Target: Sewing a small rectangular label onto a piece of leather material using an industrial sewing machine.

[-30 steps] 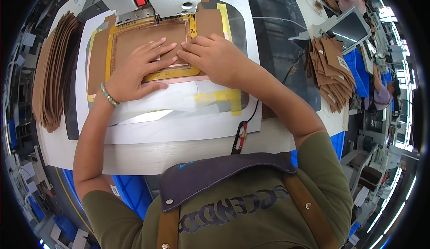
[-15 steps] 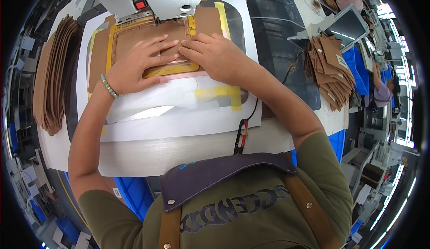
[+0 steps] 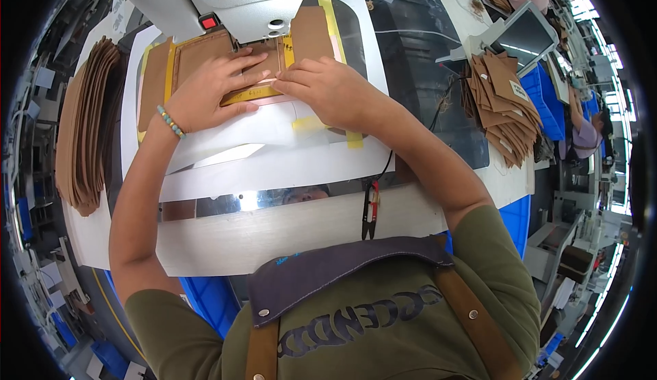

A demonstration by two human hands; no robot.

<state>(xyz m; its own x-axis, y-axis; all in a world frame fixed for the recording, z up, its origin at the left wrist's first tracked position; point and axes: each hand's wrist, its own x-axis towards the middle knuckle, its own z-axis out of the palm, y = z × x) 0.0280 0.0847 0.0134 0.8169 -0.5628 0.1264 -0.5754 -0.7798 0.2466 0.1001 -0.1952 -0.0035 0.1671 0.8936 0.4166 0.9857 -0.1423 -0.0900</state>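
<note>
My left hand (image 3: pixel 209 93), with a beaded bracelet at its wrist, lies spread over a brown leather-like panel (image 3: pixel 311 31) under the sewing machine head (image 3: pixel 239 17). My right hand (image 3: pixel 335 93) rests with bent but extended fingers at the lower right corner of a yellow-edged template frame (image 3: pixel 250 94). Its fingertips touch the frame there and grip nothing that I can see. Beneath the frame is a white sheet (image 3: pixel 212 183) with yellow tape strips. The machine's needle area sits just beyond my left fingertips, partly hidden.
A stack of brown panels (image 3: pixel 85 127) stands at the left; more brown pieces (image 3: pixel 503 106) are piled at the right beside a screen (image 3: pixel 523 38). Thread snips (image 3: pixel 370 209) hang from a cord near the front edge. A shiny metal plate (image 3: pixel 253 201) shows below the sheet.
The white sheet and frame have slid away from me under the machine, and the metal plate has come into view. Both hands stay on the work.
</note>
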